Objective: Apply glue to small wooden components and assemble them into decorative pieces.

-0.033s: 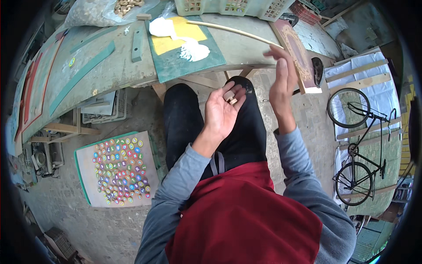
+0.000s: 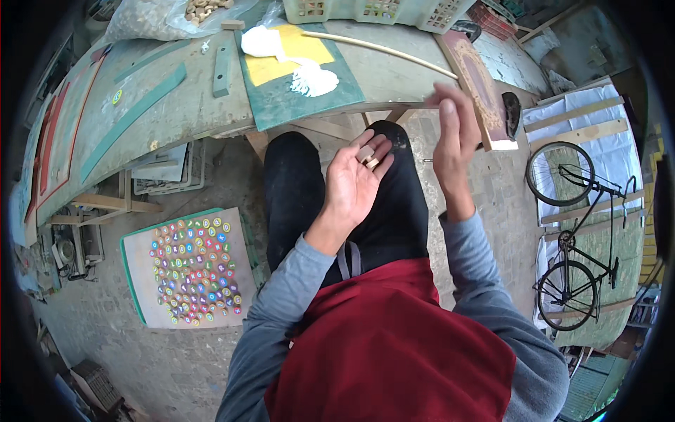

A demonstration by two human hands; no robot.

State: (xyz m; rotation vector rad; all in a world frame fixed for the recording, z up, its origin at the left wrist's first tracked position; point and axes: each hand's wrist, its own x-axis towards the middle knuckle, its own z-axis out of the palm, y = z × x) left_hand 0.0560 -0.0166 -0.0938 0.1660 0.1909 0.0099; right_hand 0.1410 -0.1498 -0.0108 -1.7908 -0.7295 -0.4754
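My left hand [image 2: 350,184] is palm up above my lap, holding small pale wooden pieces [image 2: 367,156] on its lightly curled fingers. My right hand [image 2: 455,137] is raised beside it, apart from those pieces. Its fingers are stretched and a little blurred, with nothing seen in them. Ahead on the workbench lies a green board [image 2: 281,107] with a yellow sheet [image 2: 267,70] on it. A smooth white lump [image 2: 261,42] and a ragged white heap [image 2: 313,81] rest on the sheet and board.
A thin stick [image 2: 380,48] and an ornate wooden panel [image 2: 478,88] lie right of the board. A bag of wooden pieces [image 2: 151,21] and a pale crate [image 2: 422,15] stand behind. Many-coloured discs [image 2: 186,248] cover a floor board at left; a bicycle [image 2: 568,239] is at right.
My right hand has dropped very slightly. My left hand still holds the wooden pieces, and the whole view has shifted a little.
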